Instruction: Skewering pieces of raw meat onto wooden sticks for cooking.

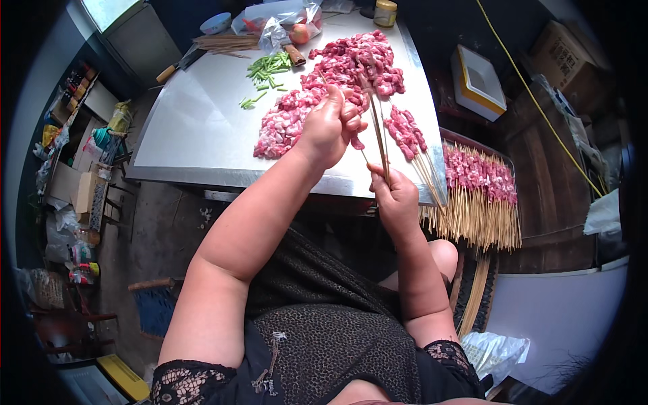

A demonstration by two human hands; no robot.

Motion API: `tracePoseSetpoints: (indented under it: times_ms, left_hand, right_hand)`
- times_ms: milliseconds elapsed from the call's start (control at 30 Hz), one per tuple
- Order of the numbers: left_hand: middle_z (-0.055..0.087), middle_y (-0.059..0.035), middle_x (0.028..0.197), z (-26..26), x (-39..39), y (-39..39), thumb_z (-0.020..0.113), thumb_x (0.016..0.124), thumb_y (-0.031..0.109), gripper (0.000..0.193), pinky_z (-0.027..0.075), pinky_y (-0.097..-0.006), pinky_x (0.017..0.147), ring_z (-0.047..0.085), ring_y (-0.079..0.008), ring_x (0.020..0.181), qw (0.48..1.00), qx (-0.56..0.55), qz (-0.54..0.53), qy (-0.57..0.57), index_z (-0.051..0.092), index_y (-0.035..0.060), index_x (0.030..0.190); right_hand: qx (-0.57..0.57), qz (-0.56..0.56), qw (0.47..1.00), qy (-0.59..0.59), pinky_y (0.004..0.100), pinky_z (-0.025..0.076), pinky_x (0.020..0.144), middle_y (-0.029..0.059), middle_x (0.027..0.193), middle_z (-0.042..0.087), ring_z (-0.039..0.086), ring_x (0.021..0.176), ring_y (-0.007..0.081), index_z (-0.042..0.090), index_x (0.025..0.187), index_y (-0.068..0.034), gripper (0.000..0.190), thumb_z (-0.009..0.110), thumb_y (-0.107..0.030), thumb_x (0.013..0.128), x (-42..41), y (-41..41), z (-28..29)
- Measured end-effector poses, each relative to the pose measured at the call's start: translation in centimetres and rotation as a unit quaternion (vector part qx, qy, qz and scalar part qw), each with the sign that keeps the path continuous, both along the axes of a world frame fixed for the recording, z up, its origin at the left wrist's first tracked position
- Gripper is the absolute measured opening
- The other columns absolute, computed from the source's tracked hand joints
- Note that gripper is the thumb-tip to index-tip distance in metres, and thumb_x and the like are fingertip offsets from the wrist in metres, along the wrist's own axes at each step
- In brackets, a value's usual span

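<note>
My left hand [331, 124] is curled round the upper part of a bamboo skewer [364, 157], just above the table. A strip of raw meat [357, 140] shows on that skewer below my fingers; the rest is hidden in my hand. In my right hand [397, 197], at the table's front edge, are the skewer's lower end and a bundle of bare skewers [378, 134] pointing away from me. Behind my left hand spreads a large pile of cut raw meat [354, 58]. Several loaded meat skewers [405, 131] lie right of the bundle, handles towards me.
Chopped green stems [268, 70], a wooden-handled cleaver [293, 54], loose skewers [228, 43] and a knife [169, 71] lie on the metal-edged table [192, 136]. A tray of finished meat skewers [481, 187] stands at right, near a foam box [478, 83].
</note>
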State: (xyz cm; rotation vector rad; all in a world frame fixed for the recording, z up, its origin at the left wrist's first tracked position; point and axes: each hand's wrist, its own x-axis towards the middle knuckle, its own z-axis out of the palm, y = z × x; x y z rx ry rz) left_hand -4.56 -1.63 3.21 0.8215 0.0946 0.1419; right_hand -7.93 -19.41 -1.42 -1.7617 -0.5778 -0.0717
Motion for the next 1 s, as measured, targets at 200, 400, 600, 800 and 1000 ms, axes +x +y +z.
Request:
tracePoseSetpoints:
  times_ms: [200,400,600,800,1000]
  left_hand:
    - [0.056,-0.0163,0.122,-0.4,-0.7,1.5,0.047,0.092,0.053,0.062,0.042,-0.0411,0.097,0.054,-0.0251,0.115,0.978,0.137,-0.13,0.086,0.039,0.0067,0.134]
    - [0.066,-0.0109,0.103,-0.6,-1.4,-0.3,0.054,0.095,0.024,0.029,0.05,-0.0307,0.087,0.064,-0.0188,0.097,0.965,0.175,-0.165,0.103,0.057,0.0014,0.113]
    - [0.065,-0.0113,0.108,0.0,-1.5,-0.1,0.053,0.096,0.029,0.035,0.048,-0.0333,0.089,0.062,-0.0189,0.101,0.951,0.244,-0.168,0.093,0.056,0.0012,0.116]
    - [0.066,-0.0079,0.104,1.3,-1.3,6.1,0.054,0.095,0.032,0.037,0.05,-0.0259,0.077,0.064,-0.0142,0.089,0.949,0.308,0.046,0.055,0.057,0.0054,0.12]
    - [0.067,-0.0028,0.092,-0.2,-0.7,9.4,0.064,0.088,0.011,0.019,0.049,-0.0232,0.072,0.059,-0.0075,0.079,0.892,0.431,0.107,0.085,0.066,0.0021,0.104]
  right_hand:
    - [0.049,-0.02,0.997,0.051,0.0162,0.036,0.052,-0.0019,0.073,0.057,0.047,0.059,0.0006,0.065,0.108,0.0,0.02,0.057,-0.008,0.092,1.3,-0.9,-1.0]
    - [0.08,0.009,0.991,0.105,0.0158,0.034,0.048,-0.0018,0.072,0.057,0.043,0.053,0.0002,0.065,0.109,0.001,0.02,0.055,-0.007,0.093,0.6,-0.6,-0.1]
    - [0.052,-0.005,0.992,0.119,0.0247,0.044,0.057,0.0024,0.07,0.059,0.054,0.062,0.0082,0.065,0.107,-0.001,0.019,0.056,-0.007,0.09,0.8,-1.7,0.4]
    - [-0.238,-0.218,0.918,-0.232,0.0341,0.049,0.066,0.0103,0.081,0.061,0.061,0.073,0.0247,0.066,0.103,-0.006,0.019,0.057,-0.008,0.087,3.0,-6.3,2.3]
    - [-0.412,-0.246,0.826,-0.295,0.0403,0.05,0.068,0.0105,0.08,0.061,0.06,0.077,0.0294,0.063,0.088,-0.006,0.01,0.054,-0.011,0.086,3.8,-7.0,0.8]
